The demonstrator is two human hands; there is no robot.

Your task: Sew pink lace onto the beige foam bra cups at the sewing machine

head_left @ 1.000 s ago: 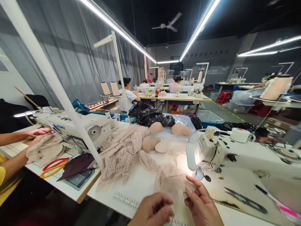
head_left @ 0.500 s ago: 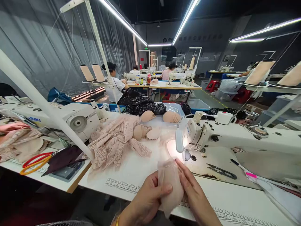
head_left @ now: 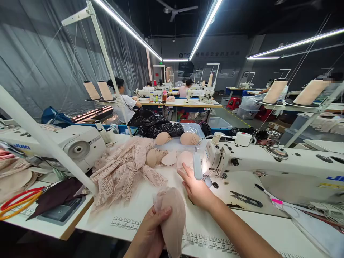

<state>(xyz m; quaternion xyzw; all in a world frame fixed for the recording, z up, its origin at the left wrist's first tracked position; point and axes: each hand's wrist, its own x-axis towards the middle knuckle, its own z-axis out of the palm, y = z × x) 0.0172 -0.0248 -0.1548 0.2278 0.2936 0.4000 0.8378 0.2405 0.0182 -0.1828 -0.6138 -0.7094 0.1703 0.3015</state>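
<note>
My left hand (head_left: pixel 152 231) is closed on a beige bra cup (head_left: pixel 174 218) with sheer fabric over it, the thumb lying on its face, above the front edge of the table. My right hand (head_left: pixel 197 188) reaches forward under the small lamp (head_left: pixel 198 166), beside the sewing machine head (head_left: pixel 216 154), fingers stretched and apart. Its fingertips are at the near edge of a pale bra cup (head_left: pixel 185 158) lying on the table; whether they touch it I cannot tell. Stacked bra cups (head_left: pixel 155 157) and a single cup (head_left: pixel 169 158) lie to the left of it.
A heap of beige lace (head_left: pixel 120 161) covers the table's left part. Thread snips (head_left: pixel 245 199) and a pen with a pink band (head_left: pixel 268 195) lie on the right. More cups (head_left: pixel 189 138) rest on a clear plastic bin (head_left: pixel 201 132) behind. Scissors (head_left: pixel 21 200) lie far left.
My right hand has let go of the bra cup and moved forward to the lamp. The left hand keeps the cup, now further left. The whole view has shifted.
</note>
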